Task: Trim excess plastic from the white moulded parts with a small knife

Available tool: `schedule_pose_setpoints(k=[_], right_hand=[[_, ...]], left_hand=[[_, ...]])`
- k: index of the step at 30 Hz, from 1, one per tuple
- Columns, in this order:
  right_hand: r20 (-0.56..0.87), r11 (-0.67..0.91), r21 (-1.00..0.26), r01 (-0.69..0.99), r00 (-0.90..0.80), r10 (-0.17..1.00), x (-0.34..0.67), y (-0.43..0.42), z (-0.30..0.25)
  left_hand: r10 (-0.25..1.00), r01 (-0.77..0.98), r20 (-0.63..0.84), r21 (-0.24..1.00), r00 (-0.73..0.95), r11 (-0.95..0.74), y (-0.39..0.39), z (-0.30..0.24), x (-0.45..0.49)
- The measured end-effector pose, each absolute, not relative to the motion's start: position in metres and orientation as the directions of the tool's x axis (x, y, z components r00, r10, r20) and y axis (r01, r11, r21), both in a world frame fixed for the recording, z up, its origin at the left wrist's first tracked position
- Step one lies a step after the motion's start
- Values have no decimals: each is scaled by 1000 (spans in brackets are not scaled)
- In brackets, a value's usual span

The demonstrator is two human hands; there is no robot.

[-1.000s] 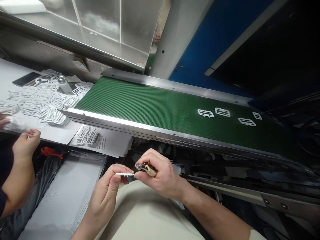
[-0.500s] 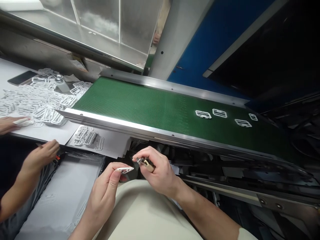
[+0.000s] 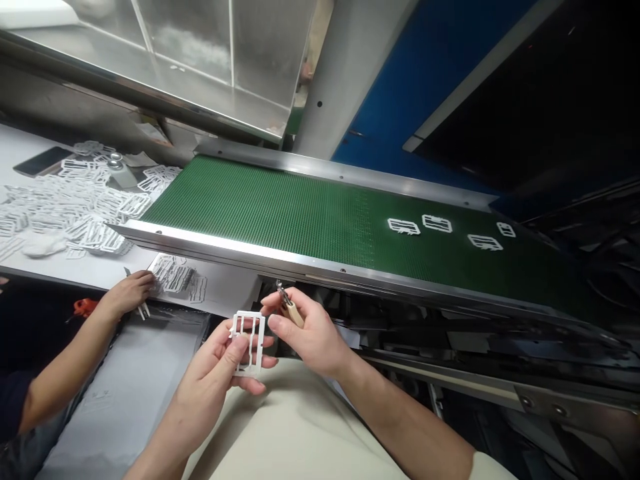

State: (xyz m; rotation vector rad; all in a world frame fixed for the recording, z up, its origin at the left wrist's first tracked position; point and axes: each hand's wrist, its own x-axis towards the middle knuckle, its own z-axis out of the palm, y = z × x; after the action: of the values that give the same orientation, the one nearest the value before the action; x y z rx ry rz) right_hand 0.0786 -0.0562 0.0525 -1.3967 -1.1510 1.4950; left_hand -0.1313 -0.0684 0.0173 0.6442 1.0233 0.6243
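- Left hand (image 3: 210,377): fingers and thumb closed on a white plastic frame (image 3: 247,343), low above a cream cloth lap (image 3: 300,427).
- Right hand (image 3: 313,337): pinching a small tool (image 3: 291,312) with wooden handle and metal tip, tip pointing up.
- Hands apart, but only a little; right fingertips just beside the frame's edge, contact not possible to tell.
- Frame: flat, rectangular, with thin bars and open slots, matte surface.
- Left of the hands: a co-worker's hand (image 3: 131,293) on a paper sheet (image 3: 223,283), near a heap of grey-white pieces (image 3: 175,275).
- Further left, beside a red object (image 3: 83,308): a grey sheet (image 3: 125,393) under shiny plastic.
- In front of the hands: steel rail (image 3: 250,257) of a green conveyor belt (image 3: 300,213) with dotted texture, four white frames (image 3: 437,223) lying on it.
- On a white table (image 3: 30,140): a loose pile of white frames (image 3: 65,217) and a phone (image 3: 43,161).
- Above: steel panels (image 3: 175,53), blue panel (image 3: 395,87).
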Motion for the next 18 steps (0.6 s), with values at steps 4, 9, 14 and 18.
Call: schedule_pose_setpoints(k=[4, 9, 14, 18], right_hand=[[-393, -407, -910, -77, -153, 907, 74, -51, 48], [-354, -358, -930, -87, -59, 933, 75, -46, 41], [-317, -318, -945, -77, -22, 948, 82, -42, 38], [-325, -326, -942, -74, -30, 945, 82, -41, 38]], left_hand=[[697, -161, -569, 713, 437, 682, -69, 19, -131], [661, -316, -614, 583, 432, 749, -72, 20, -136], [669, -393, -693, 556, 267, 732, -80, 19, -139], [668, -424, -726, 559, 166, 713, -84, 6, -143]])
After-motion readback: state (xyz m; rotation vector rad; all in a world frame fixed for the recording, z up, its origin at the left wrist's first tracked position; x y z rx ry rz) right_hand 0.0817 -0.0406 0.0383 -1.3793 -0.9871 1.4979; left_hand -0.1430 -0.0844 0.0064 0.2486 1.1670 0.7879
